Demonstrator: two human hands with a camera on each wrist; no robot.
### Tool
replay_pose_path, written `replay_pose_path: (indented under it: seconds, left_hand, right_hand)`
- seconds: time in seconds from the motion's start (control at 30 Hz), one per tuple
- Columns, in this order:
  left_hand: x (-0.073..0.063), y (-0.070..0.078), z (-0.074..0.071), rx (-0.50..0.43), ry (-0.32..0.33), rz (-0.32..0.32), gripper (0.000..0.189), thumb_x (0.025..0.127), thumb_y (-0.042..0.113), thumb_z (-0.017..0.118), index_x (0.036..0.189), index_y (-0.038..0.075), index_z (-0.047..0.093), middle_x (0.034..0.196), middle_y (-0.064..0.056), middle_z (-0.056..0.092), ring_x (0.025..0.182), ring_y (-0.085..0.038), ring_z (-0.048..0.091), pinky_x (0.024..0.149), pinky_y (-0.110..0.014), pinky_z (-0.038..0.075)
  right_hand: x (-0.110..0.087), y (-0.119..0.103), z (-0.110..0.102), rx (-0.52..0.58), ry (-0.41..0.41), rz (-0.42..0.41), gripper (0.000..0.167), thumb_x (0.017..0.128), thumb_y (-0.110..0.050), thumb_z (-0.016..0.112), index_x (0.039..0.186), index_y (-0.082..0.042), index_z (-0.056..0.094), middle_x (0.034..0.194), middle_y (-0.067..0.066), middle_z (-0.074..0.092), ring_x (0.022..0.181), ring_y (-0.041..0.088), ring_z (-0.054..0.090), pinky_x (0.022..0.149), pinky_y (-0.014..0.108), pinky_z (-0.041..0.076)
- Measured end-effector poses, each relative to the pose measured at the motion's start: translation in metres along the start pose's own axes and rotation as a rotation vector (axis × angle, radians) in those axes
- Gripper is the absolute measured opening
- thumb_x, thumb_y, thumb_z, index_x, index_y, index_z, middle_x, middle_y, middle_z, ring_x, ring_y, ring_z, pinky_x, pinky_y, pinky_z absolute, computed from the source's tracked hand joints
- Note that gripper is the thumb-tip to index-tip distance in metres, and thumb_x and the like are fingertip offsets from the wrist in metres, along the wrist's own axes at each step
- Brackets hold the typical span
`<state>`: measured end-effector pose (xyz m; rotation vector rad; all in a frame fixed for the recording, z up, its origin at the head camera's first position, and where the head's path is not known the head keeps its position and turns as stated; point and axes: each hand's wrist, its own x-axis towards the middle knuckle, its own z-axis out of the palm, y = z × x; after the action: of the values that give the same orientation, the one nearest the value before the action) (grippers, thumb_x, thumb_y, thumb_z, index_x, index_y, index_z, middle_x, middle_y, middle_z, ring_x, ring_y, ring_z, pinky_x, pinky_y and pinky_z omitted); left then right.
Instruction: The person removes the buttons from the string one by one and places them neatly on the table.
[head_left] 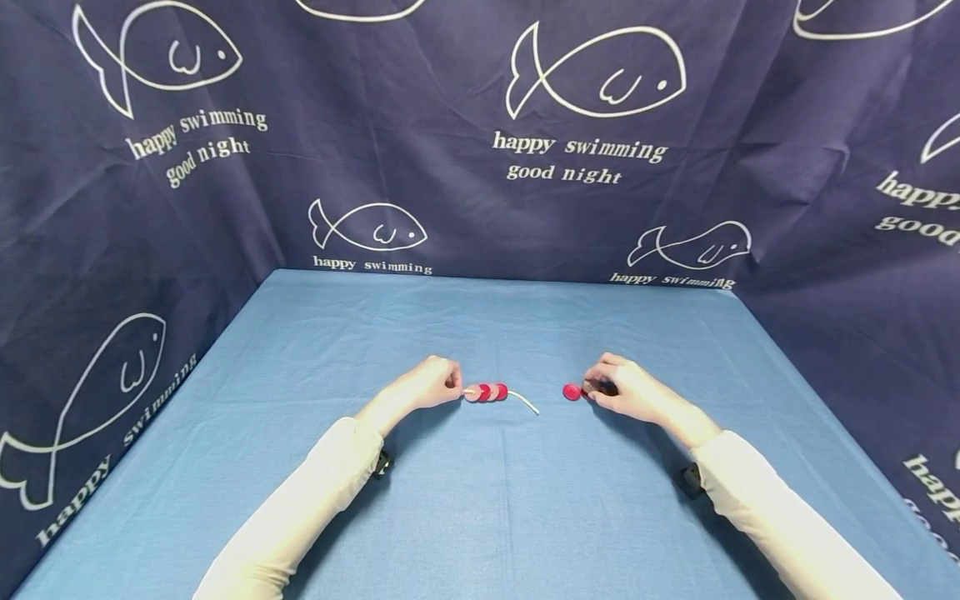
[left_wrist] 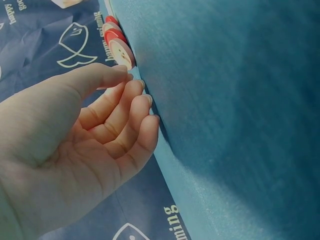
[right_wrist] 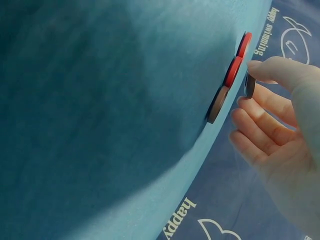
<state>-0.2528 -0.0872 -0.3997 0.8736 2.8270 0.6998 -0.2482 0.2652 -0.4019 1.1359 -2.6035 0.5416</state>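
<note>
A pale cord runs through a row of several flat round buttons, red and pinkish tan by turns, overlapping on the cloth. My left hand pinches the cord's left end between thumb and index finger, beside the tan button. The cord's other end trails free to the right. Between thumb and index finger of my right hand is a dark brown button, seen edge-on. Below that hand lie two red buttons and a brown button, in a line; the head view partly hides them.
A blue cloth covers the table. Behind and at both sides hangs a dark blue curtain printed with white fish and lettering. Each wrist wears a small black device, one being the right camera, under a pale sleeve.
</note>
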Motion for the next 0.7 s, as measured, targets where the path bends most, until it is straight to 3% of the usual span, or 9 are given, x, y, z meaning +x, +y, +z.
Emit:
replay_pose_path:
  seconds: [0.7]
  left_hand:
    - [0.0001,-0.0008,0.0004,-0.004,0.007,0.029,0.012,0.084,0.006,0.059,0.072,0.008,0.058,0.064,0.002,0.051,0.055,-0.007,0.039,0.057,-0.019,0.035]
  right_hand:
    - [-0.0101,0.0067,-0.0063,-0.01,-0.01,0.035,0.019,0.075,-0.002,0.071,0.093,-0.002,0.068,0.086,0.004,0.057,0.076,0.016,0.054,0.07,0.033,0.047]
